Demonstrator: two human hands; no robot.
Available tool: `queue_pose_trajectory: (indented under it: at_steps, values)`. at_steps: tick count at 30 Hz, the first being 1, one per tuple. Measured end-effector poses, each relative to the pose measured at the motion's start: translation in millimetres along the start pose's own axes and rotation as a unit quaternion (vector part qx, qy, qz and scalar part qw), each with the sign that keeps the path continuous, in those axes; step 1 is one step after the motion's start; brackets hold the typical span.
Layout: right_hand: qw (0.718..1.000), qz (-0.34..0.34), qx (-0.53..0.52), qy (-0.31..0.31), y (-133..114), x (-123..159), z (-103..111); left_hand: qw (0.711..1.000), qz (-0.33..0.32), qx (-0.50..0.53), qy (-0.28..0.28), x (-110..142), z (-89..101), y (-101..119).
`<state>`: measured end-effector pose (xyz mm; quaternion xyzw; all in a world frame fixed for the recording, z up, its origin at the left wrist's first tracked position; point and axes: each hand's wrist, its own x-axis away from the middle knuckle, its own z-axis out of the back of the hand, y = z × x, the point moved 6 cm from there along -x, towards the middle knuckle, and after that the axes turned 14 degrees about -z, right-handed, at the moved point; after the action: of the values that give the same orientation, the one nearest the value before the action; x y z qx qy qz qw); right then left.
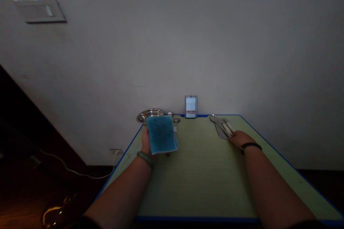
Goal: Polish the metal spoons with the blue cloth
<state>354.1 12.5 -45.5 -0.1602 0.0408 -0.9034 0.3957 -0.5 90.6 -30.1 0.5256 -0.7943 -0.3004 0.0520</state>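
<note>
My left hand (pixel 146 143) stands upright above the table, gripping a folded blue terry cloth (pixel 161 134) with a white edge. My right hand (pixel 239 139) lies at the far right of the table, its fingers over the handle ends of a bundle of metal spoons (pixel 220 127). Whether it grips them, I cannot tell. A single small metal spoon (pixel 176 123) lies just beyond the cloth. A green bangle (pixel 145 159) circles my left wrist, and a dark band (pixel 251 146) circles my right.
The green table (pixel 204 186) has a blue edge and stands against a pale wall. A steel bowl (pixel 149 115) sits at its back left corner. A pixelated upright box (pixel 191 107) stands at the back edge. A white cable (pixel 72 170) runs along the floor at left.
</note>
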Motion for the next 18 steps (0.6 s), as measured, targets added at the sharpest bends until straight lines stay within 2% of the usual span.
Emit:
queue_pose_trajectory:
  at_steps: [5,13,18]
  values:
    - [1.000,0.006,-0.011,-0.005,0.0,-0.1,-0.8,0.999,-0.023,-0.018,0.029,-1.9,6.8,3.1]
    - [1.000,0.010,-0.004,-0.001,-0.6,-1.8,-1.2,0.997,-0.041,-0.036,0.063,0.8,0.0,8.4]
    - [1.000,0.000,-0.005,0.003,-0.4,0.8,1.2,0.987,-0.071,-0.067,0.129,3.5,-6.3,15.7]
